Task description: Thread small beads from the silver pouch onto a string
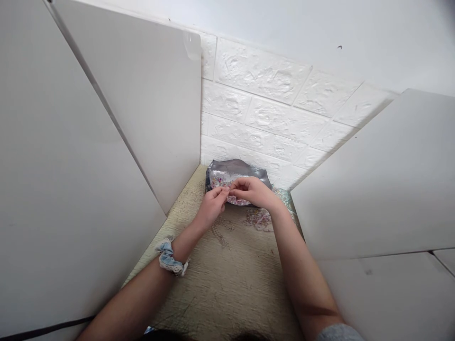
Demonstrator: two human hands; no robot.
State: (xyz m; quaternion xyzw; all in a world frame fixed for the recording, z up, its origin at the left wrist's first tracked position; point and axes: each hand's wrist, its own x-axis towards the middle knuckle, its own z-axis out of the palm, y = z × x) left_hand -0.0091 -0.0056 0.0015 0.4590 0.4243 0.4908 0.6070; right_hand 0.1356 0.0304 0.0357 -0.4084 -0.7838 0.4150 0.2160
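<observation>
Many small pink and pale pieces (218,181) in the gray pouch (236,166), partly hidden by the left hand (213,201) and right hand (254,189). Likely to scatter onto the surface (231,279) if knocked, with a wrist or knuckle brushing the low front edge as the probable cause. Also apt to lose anything tiny from the fingertips, through a loosened or misaligned pinch, and then hard to find again among so many lookalikes. Possible snag, too, from catching the pale beaded strand (222,232) on a sleeveless forearm or the lacy trim of the blue scrunchie (170,258) on the left wrist.

Relative to the left hand: pieces just past the curled fingers. Relative to the right: pieces beyond and partly behind the fingers. Cannot tell contact with the pouch from this angle. Both in a narrow pinch, tip to tip; cannot tell what, if anything, between.

Farther out, a pinkish beaded cluster (258,220) beside the right forearm. Behind the pouch, a white brick-patterned wall (263,123); to either side, pale panels (159,94).
</observation>
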